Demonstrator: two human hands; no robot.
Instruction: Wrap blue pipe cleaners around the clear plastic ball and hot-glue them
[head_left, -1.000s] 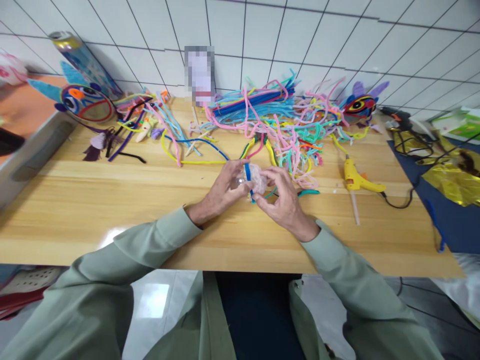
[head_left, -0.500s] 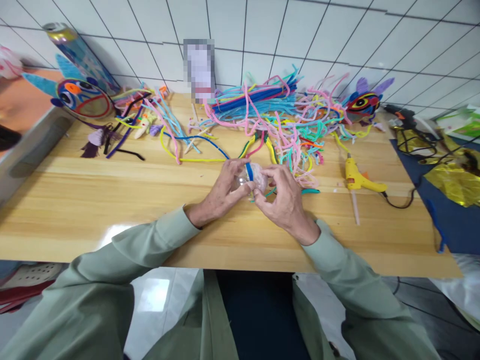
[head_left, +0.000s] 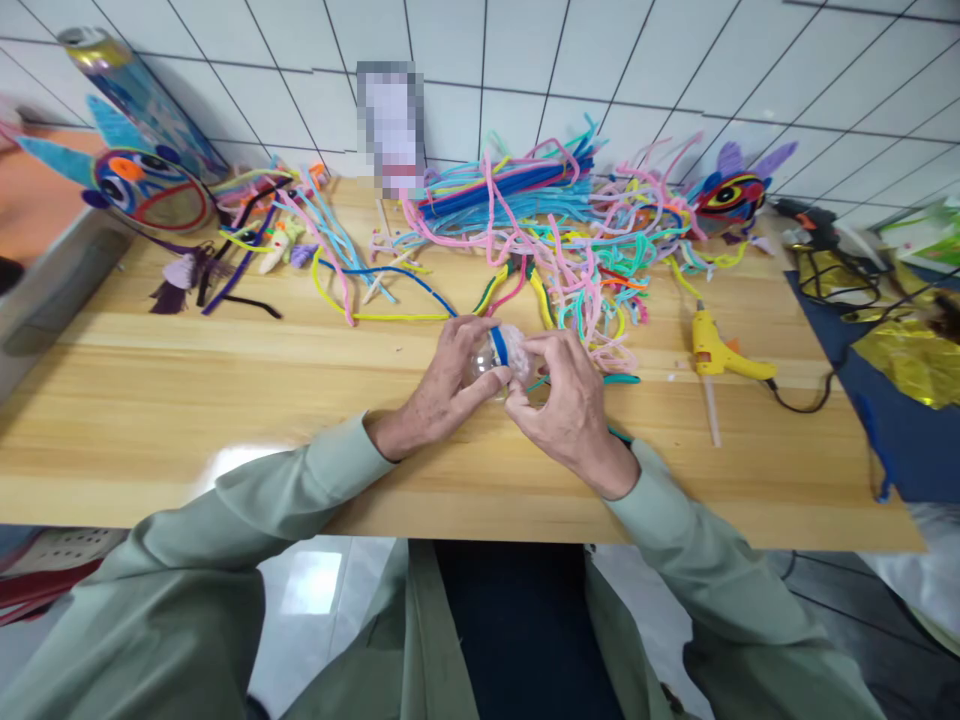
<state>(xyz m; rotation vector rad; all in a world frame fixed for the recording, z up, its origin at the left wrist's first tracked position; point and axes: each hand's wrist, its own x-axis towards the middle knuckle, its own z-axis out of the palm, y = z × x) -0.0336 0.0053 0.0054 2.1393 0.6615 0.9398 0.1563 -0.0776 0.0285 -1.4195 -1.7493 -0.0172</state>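
Observation:
A clear plastic ball (head_left: 482,362) is held just above or on the table, between my two hands. A blue pipe cleaner band (head_left: 499,346) runs round its middle, and pale pink fuzzy pipe cleaner (head_left: 517,350) covers its right side. My left hand (head_left: 459,372) wraps the clear side, thumb in front. The fingertips of my right hand (head_left: 561,392) close against the pink side. Bits of a teal pipe cleaner (head_left: 621,380) show around my right hand; whether the fingers hold it is hidden. Yellow-green handled pliers (head_left: 519,275) lie just beyond.
A heap of pipe cleaners (head_left: 510,195) lies along the wall. To the right sits a yellow glue gun (head_left: 712,350) with its cord. Finished fuzzy fish-like faces stand at left (head_left: 154,190) and right (head_left: 729,200). A tall can (head_left: 142,95) leans behind the left one.
My right fingers have shifted slightly at the pink side of the ball. A teal end now shows by the right wrist. The view has tilted a little.

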